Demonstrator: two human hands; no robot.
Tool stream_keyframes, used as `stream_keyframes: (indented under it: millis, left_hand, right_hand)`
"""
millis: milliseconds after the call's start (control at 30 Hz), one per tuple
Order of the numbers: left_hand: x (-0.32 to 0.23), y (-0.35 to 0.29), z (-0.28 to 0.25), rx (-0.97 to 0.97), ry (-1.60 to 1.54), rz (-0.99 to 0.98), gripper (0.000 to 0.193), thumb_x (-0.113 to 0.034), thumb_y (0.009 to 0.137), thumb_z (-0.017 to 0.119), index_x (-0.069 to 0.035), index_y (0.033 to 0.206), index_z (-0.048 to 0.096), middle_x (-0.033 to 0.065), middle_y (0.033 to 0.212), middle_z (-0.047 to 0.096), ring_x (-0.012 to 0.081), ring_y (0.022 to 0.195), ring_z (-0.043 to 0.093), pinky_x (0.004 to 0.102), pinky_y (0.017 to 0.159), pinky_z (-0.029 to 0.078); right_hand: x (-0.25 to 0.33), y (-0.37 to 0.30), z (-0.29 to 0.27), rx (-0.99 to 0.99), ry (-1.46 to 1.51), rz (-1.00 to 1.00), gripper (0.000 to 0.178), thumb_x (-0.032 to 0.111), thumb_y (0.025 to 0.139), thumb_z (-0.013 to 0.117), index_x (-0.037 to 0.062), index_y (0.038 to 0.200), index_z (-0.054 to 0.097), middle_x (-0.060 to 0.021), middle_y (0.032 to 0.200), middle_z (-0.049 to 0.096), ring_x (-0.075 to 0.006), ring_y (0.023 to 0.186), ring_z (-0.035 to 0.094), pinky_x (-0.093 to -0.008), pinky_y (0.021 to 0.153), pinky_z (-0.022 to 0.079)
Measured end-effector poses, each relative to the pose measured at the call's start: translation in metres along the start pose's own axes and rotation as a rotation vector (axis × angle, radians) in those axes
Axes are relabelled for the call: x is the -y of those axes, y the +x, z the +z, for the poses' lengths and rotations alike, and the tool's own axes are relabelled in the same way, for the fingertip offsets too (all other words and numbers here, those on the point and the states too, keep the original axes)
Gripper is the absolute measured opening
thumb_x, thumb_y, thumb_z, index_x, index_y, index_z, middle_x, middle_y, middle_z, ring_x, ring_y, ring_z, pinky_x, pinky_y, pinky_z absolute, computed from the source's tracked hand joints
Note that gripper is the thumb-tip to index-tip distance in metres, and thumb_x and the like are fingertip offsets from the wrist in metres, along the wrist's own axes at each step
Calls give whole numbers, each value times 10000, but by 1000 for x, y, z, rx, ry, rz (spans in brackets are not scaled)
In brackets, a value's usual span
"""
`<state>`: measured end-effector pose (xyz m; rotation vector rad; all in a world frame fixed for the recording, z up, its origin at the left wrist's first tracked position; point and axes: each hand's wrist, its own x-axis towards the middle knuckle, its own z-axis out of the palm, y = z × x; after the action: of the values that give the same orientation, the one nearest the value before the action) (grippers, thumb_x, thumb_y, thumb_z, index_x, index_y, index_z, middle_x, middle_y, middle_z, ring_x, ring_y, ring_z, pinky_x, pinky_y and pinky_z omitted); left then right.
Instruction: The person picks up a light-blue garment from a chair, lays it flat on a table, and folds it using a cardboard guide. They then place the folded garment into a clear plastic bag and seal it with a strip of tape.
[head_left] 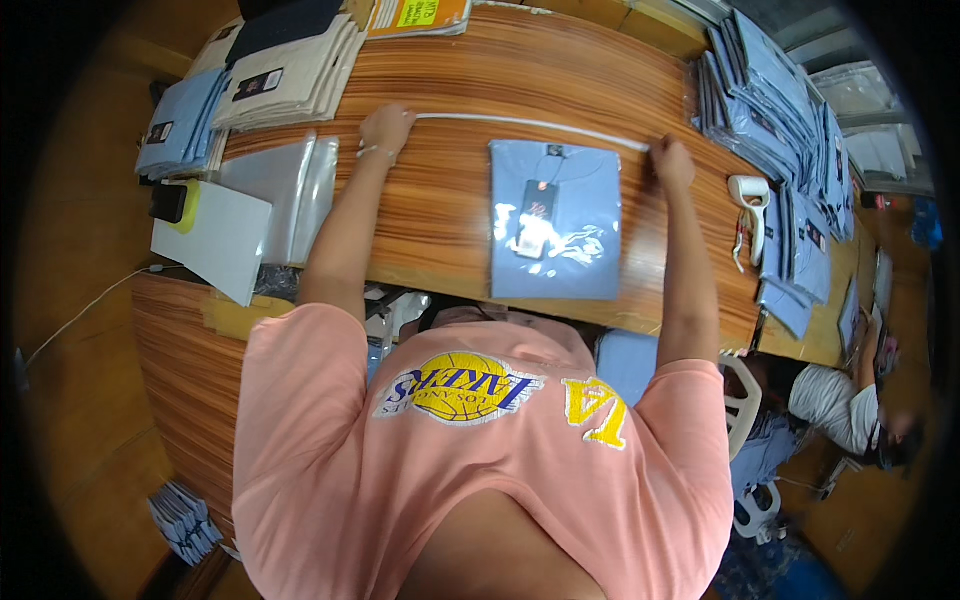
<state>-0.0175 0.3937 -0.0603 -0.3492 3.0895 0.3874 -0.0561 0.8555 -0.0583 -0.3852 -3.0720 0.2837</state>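
Observation:
Between my two hands a thin white strip (530, 123) is stretched across the table, sagging slightly. My left hand (386, 128) is closed on its left end, with a bracelet at the wrist. At the other end, my right hand (673, 162) grips the strip in closed fingers. Just below the strip lies a folded light blue shirt (587, 240) in a shiny clear bag. A dark hang tag (538, 215) shows on its front. Neither hand touches the bagged shirt.
Beige folded garments (300, 80) and blue ones (185, 120) are stacked at the far left. Clear plastic bags (285, 190) lie beside a white board (225, 240). On the right are a white lint roller (750, 205) and bagged blue shirts (760, 100). Another person (835, 405) sits far right.

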Motion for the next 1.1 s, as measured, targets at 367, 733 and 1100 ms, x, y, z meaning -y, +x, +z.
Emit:
stream_keyframes:
  millis: [367,733,1100]
  left_hand:
    - [-23,-146,-35,63,270,-138,389,-352,774,597,-68,1038,568,145,1119,539,309,1032,503,412,846,396]
    - [-121,-176,35,194,-218,367,650,-457,829,505,-166,1370,292,146,1456,116,328,1346,79,537,1049,34]
    - [69,-99,-109,-957,-646,-171,653,-325,872,512,35,1334,224,184,1395,228,303,1294,209,359,1060,169]
  right_hand:
    - [-60,-103,-31,490,231,-341,261,303,703,682,60,772,616,-116,787,601,-285,770,573,-364,655,453]
    - [-44,-111,-51,109,581,-399,189,186,767,630,25,866,622,-134,867,557,-303,859,508,-377,756,406]
    - [-34,-115,-60,-10,667,-376,196,159,823,591,-14,914,592,-146,944,551,-287,925,512,-342,789,402]
